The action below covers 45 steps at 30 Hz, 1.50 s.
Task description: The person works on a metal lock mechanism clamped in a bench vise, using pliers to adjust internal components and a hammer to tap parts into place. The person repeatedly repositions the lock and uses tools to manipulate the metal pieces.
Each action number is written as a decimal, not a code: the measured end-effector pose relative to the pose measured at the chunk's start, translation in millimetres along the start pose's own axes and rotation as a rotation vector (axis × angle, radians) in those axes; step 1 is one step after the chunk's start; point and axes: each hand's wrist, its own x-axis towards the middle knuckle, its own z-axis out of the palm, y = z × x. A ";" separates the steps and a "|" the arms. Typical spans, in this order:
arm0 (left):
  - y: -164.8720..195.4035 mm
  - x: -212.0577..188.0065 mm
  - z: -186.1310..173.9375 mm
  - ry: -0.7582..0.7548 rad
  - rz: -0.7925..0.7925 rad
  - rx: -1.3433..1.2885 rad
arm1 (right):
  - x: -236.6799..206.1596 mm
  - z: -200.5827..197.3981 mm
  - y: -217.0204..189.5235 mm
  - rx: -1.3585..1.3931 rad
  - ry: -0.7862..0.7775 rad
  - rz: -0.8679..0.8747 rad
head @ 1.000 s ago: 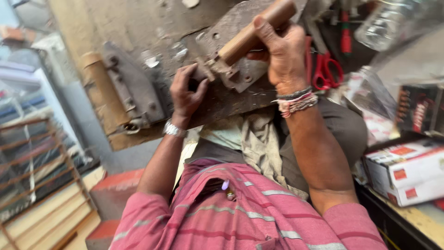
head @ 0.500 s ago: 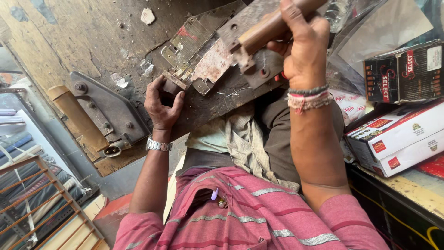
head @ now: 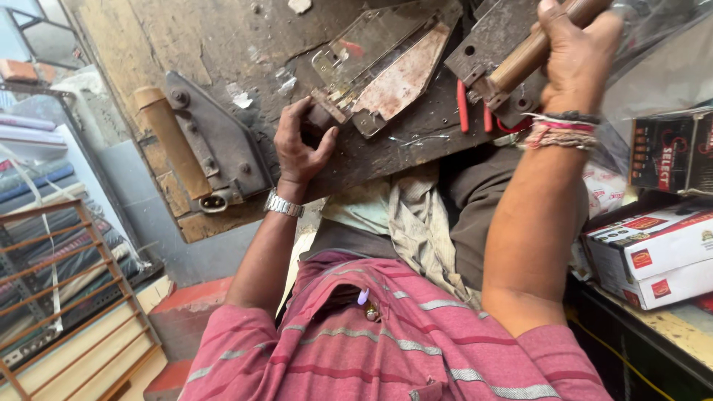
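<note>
My left hand [head: 303, 145], with a metal watch on the wrist, pinches a small dark piece at the near end of a rusty metal press plate [head: 397, 74] fixed to a worn wooden board [head: 223, 44]. My right hand [head: 572, 63], with thread bands on the wrist, grips the wooden handle [head: 531, 52] of a metal lever at the top right. The handle slopes up to the right and runs out of view. A pink striped shirt [head: 386, 349] fills the bottom of the view.
A second lever with a wooden handle [head: 167, 141] is bolted at the board's left. Red-handled scissors [head: 475, 111] lie under the lever. Red and white boxes [head: 653, 256] stack on a bench at right, dark boxes [head: 672, 152] above. A metal rack [head: 59, 282] stands at left.
The view has swung, so the board and press now sit further right and higher. My right hand has kept hold of the handle and my left hand has stayed at the plate's end.
</note>
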 end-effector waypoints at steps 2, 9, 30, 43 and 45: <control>0.1 1.4 0.9 -0.006 0.011 0.008 | 0.5 -14.1 -9.7 -0.337 0.019 -0.007; 0.6 0.8 1.6 0.002 0.013 0.048 | -29.3 -2.0 -52.1 -0.996 0.135 -0.836; 3.0 9.6 -10.0 -0.066 -0.058 -0.075 | -84.7 179.9 48.0 -0.318 -1.053 -0.206; -5.8 8.0 -11.7 -0.103 -0.086 -0.109 | -92.6 183.9 53.6 -0.365 -1.008 -0.375; -5.2 6.9 -12.0 -0.104 -0.093 -0.102 | -94.3 183.8 56.8 -0.391 -0.986 -0.427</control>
